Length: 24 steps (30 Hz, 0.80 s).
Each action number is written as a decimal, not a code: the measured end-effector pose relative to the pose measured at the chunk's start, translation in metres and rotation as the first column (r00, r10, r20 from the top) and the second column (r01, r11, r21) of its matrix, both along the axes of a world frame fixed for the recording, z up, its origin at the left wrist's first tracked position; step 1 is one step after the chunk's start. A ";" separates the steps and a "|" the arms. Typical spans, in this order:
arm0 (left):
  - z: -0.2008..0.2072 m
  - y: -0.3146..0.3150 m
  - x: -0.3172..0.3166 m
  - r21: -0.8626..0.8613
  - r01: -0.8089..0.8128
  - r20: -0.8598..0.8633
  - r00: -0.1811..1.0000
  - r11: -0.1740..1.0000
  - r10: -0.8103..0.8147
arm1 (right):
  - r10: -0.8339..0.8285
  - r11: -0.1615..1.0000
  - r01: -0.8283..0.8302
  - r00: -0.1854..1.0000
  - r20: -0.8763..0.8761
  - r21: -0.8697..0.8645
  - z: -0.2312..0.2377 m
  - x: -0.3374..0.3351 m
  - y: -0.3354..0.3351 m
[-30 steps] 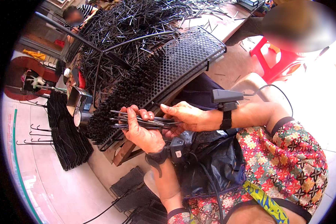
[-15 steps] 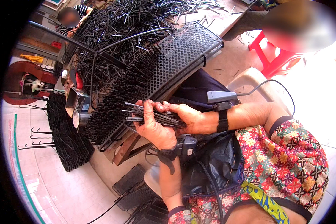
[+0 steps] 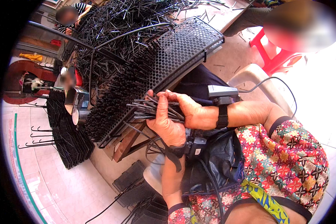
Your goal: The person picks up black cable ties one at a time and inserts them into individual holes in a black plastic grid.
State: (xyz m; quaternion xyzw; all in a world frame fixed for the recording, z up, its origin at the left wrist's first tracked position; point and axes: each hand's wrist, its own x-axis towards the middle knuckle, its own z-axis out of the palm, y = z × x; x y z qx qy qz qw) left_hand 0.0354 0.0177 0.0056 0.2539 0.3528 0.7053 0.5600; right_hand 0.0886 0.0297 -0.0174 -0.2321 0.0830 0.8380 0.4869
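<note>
A loose bundle of thin black rods (image 3: 140,109) lies across both hands, its far ends fanned out to the left. My left hand (image 3: 168,128) grips the bundle from the near side, its thumb or a finger raised along it. My right hand (image 3: 192,111) closes over the right ends, with its palm against them and its fingers bent along the far side. Just beyond the hands is a tilted black perforated rack (image 3: 192,37). Many upright black rods (image 3: 117,87) fill the holes of its left part, while the holes at its right end are bare.
A large heap of loose black rods (image 3: 115,33) covers the table behind the rack. Black metal bars (image 3: 76,44) cross above it. A metal can (image 3: 78,116) stands left of the rack. Hooked racks of black pieces (image 3: 69,138) hang further left. A red stool (image 3: 272,56) is at the right.
Both hands have shifted slightly right and upward with the bundle. The rods now splay more widely at their left ends.
</note>
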 end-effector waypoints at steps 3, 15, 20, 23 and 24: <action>0.000 -0.004 0.004 0.046 0.023 -0.088 0.996 0.999 -0.019 | 0.035 0.999 -0.035 0.999 0.021 -0.015 0.013 0.003 0.001; -0.014 -0.003 0.010 0.017 0.006 -0.388 0.921 1.000 0.001 | -0.088 0.996 0.089 0.990 0.114 0.004 -0.032 0.000 0.019; -0.019 0.010 -0.010 -0.082 0.025 -0.260 0.964 0.996 -0.046 | -0.064 0.994 0.034 0.953 0.296 0.108 -0.024 0.007 0.013; -0.017 0.012 -0.029 -0.059 0.186 -0.171 0.966 0.981 -0.194 | -0.083 0.951 -0.042 0.920 0.382 0.306 -0.019 0.025 0.017; -0.013 0.008 -0.034 -0.080 0.232 -0.143 0.960 0.969 -0.242 | -0.077 0.935 -0.088 0.896 0.438 0.344 -0.012 0.027 0.017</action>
